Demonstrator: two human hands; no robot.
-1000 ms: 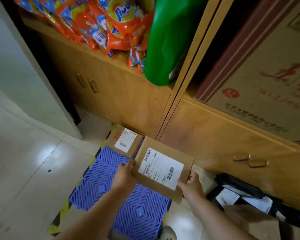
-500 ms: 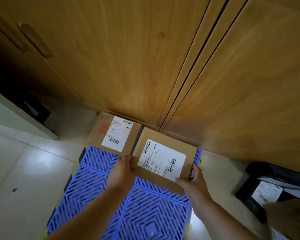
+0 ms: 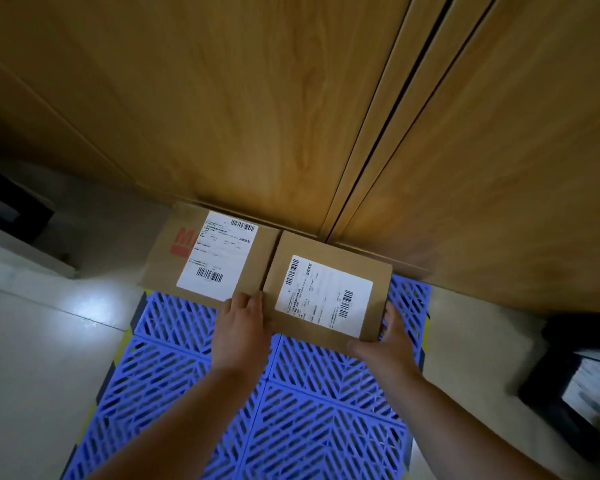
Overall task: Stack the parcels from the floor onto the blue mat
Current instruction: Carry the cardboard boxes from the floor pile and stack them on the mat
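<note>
Two parcels (image 3: pixel 329 292), white barcode labels (image 3: pixel 323 294)

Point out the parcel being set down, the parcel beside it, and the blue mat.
held parcel (image 3: pixel 326 299), head view, its white label.
neighbouring parcel (image 3: pixel 217 259), head view, its white label.
blue mat (image 3: pixel 187 375), head view, bare grid.

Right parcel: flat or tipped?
Flat, label up: right parcel lies level on the blue mat, beside the left parcel.
</note>
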